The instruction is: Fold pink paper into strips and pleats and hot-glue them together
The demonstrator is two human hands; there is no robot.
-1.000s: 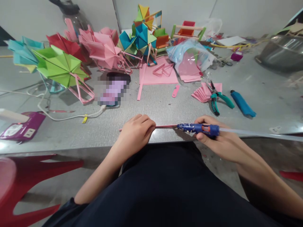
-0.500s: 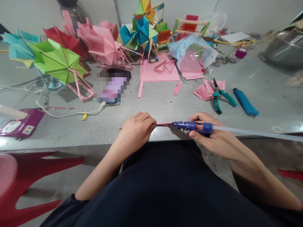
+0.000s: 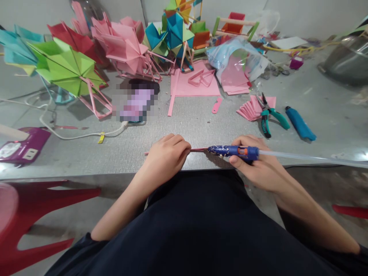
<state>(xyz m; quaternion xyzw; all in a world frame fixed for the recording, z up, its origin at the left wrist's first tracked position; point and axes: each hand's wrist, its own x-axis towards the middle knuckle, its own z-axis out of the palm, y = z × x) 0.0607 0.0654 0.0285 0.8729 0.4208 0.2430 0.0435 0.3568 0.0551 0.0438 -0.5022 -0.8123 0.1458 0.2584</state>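
Mid-frame, the left hand (image 3: 169,152) holds a thin pink strip (image 3: 198,150) at the tip of a blue plastic glue gun (image 3: 233,151) in the right hand (image 3: 261,170). A green folded-paper wheel (image 3: 71,69) stands upper left.

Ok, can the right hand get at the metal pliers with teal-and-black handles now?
Not straight away, I think: the right hand is wrapped around a slim blue glue gun. Otherwise the way looks free; the pliers lie just beyond that hand with nothing visibly covering them.
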